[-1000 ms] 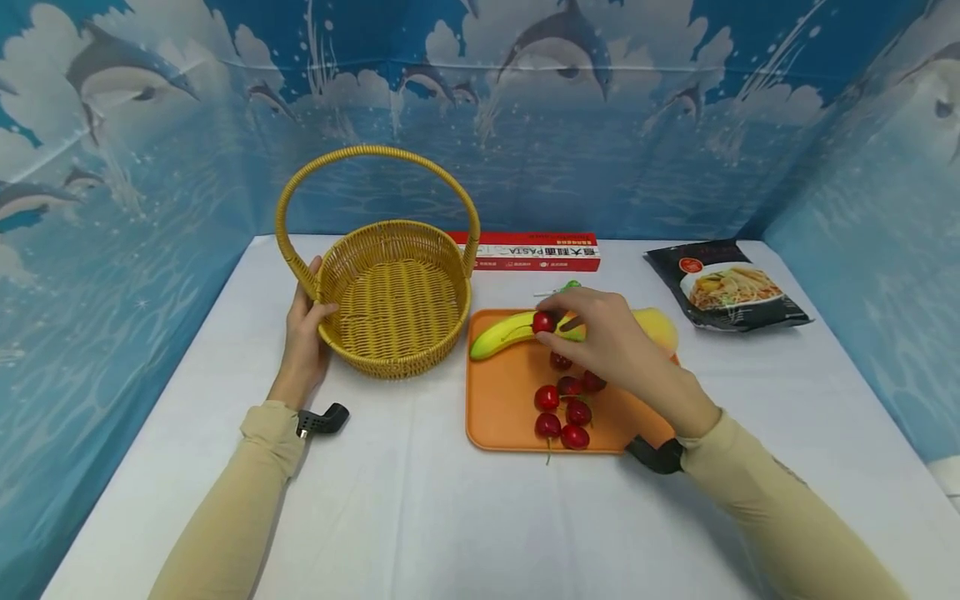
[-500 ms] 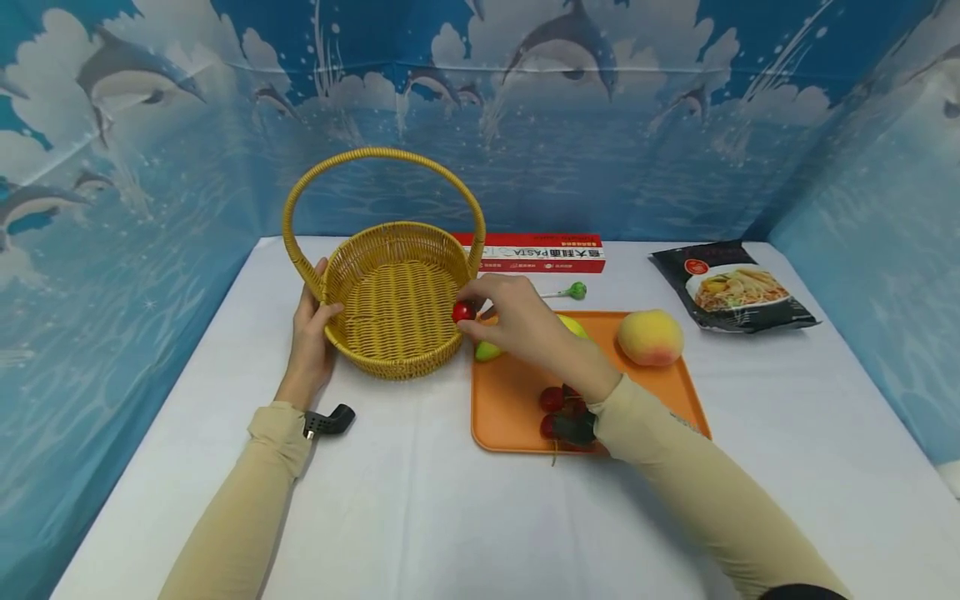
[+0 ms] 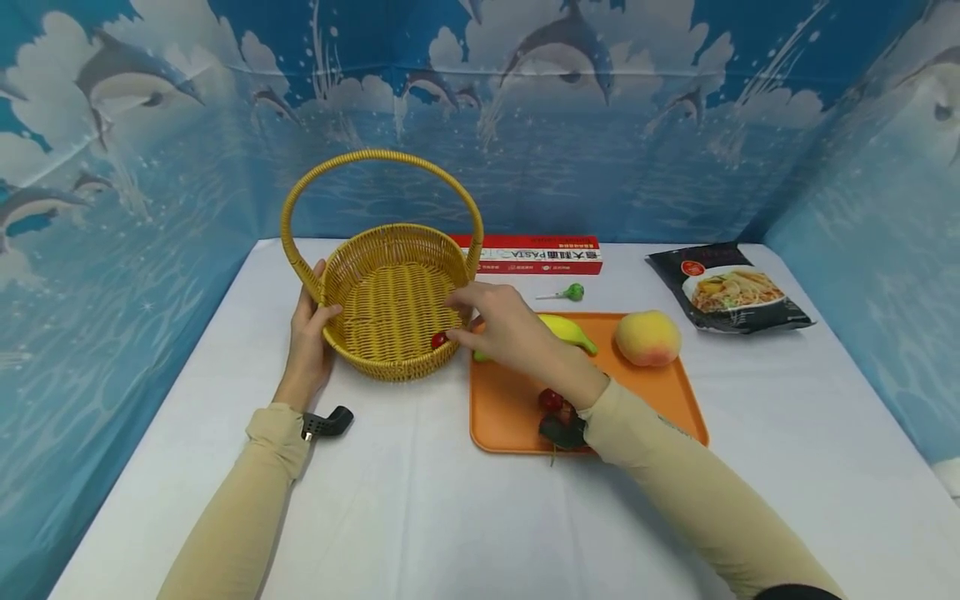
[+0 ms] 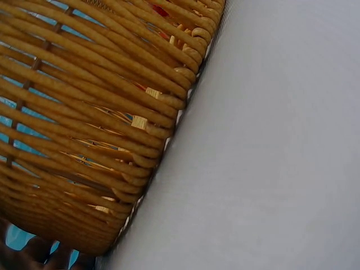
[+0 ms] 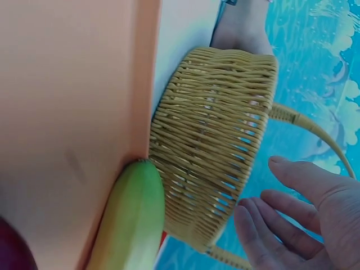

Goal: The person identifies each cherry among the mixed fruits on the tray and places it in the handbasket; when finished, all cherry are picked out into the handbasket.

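Observation:
A yellow wicker basket (image 3: pixel 397 367) with a tall hoop handle stands on the left of the white table. My left hand (image 3: pixel 306 342) grips its left side, thumb over the rim. Inside the basket, near the right wall, lies one red cherry (image 3: pixel 438 340). Over the right rim is my right hand (image 3: pixel 498 325), its fingers parted and holding nothing; the right wrist view shows a gap between thumb and fingers (image 5: pixel 281 225). Beside the basket lies an orange tray (image 3: pixel 502 421) with a banana (image 3: pixel 566 331), a peach (image 3: pixel 648 338) and cherries (image 3: pixel 550 400), partly hidden by my right wrist.
Behind the basket and tray lies a red pasta box (image 3: pixel 536 255). A green lollipop (image 3: pixel 573 292) is between the box and the tray. At the back right is a black noodle packet (image 3: pixel 731 287). Dolphin-printed curtains (image 3: pixel 600 167) enclose the table.
My right hand has carried a cherry from over the tray leftward to the basket and let it go inside. My left hand has kept its grip on the basket.

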The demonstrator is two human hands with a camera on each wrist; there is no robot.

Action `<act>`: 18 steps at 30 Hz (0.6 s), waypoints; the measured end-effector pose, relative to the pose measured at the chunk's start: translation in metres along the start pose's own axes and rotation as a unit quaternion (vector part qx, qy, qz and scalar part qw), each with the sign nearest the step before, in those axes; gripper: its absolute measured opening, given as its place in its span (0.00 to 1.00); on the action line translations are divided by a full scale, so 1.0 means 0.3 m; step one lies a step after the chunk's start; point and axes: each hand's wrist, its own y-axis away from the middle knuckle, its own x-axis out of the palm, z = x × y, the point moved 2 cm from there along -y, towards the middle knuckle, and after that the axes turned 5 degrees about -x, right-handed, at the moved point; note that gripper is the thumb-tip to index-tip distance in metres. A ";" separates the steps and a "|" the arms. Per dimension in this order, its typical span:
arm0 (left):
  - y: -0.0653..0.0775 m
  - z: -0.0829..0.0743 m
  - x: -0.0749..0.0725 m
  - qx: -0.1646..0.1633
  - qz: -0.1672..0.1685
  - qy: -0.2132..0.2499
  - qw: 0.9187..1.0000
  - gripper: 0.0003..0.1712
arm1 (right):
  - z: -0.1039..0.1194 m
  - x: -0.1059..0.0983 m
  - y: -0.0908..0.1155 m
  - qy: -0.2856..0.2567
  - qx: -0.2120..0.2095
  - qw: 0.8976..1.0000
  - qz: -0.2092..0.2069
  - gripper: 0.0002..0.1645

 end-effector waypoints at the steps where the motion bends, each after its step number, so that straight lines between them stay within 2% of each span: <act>1: 0.000 0.001 0.001 -0.001 0.000 -0.001 1.000 0.44 | 0.000 -0.006 0.007 -0.003 0.003 1.000 -0.001 0.25; 6: -0.001 -0.006 -0.004 -0.003 0.001 -0.009 1.000 0.44 | -0.001 -0.040 0.055 -0.016 0.013 1.000 -0.016 0.25; 12: -0.006 -0.001 0.001 0.000 0.002 -0.008 1.000 0.43 | -0.020 -0.073 0.144 -0.020 0.019 0.999 -0.035 0.21; 18: 0.001 -0.002 -0.003 -0.001 -0.004 -0.013 1.000 0.43 | -0.025 -0.104 0.248 -0.020 0.049 0.998 -0.037 0.22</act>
